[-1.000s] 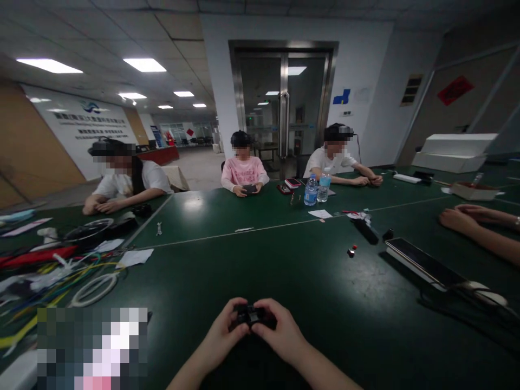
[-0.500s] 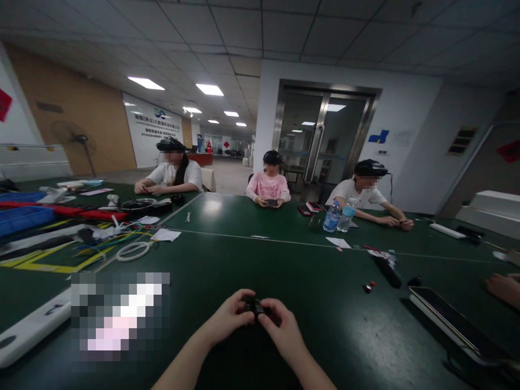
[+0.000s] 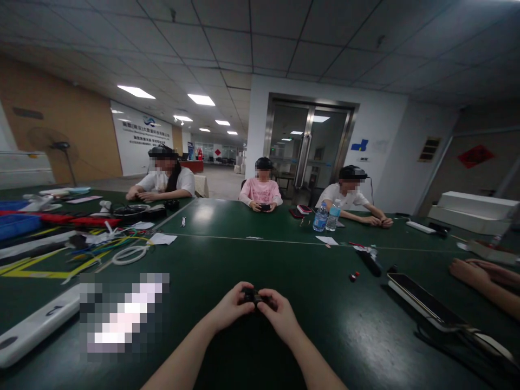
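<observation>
Over near part of green table (image 3: 325, 352), blk. obj. (image 3: 255, 299): held betw. both hands; type can't be told, as it's part-covered by fingers; contact w/ tabletop can't be told either.
L hand (image 3: 234, 306): narrow grip, obj.'s L end pinched betw. thumb & fingers.
R hand (image 3: 278, 314): obj.'s R end pinched likewise, thumb tips nearly met at obj.'s middle.
Pixelated item (image 3: 128, 314): laid L of obj., near L forearm; content blurred out.
White bar (image 3: 44, 325): set farther L of obj., cut off by view edge.
White coil (image 3: 130, 255): left beyond & L of obj., beside loose colored wires (image 3: 95, 252); paper sheet (image 3: 163, 239) just past it.
Blue tray (image 3: 18, 226): seen far L of obj., half-hidden by clutter.
Small wrench (image 3: 183, 221): laid well beyond obj., to L.
Water bottles (image 3: 320, 218): stood upright well beyond obj., to R; white-topped co-worker (image 3: 333, 196) part-blocked by them.
Red-&-blk. bit (image 3: 354, 277): dropped R of obj., short of blk. stick (image 3: 369, 264).
Phone-like slab (image 3: 424, 300): rested on white box, R of obj.; cable (image 3: 436, 346) trailed nearby.
Co-worker's hands (image 3: 471, 273): rested on table far R of obj.
Pink-topped co-worker (image 3: 262, 189): seated straight beyond obj., dark item (image 3: 265, 208) held.
</observation>
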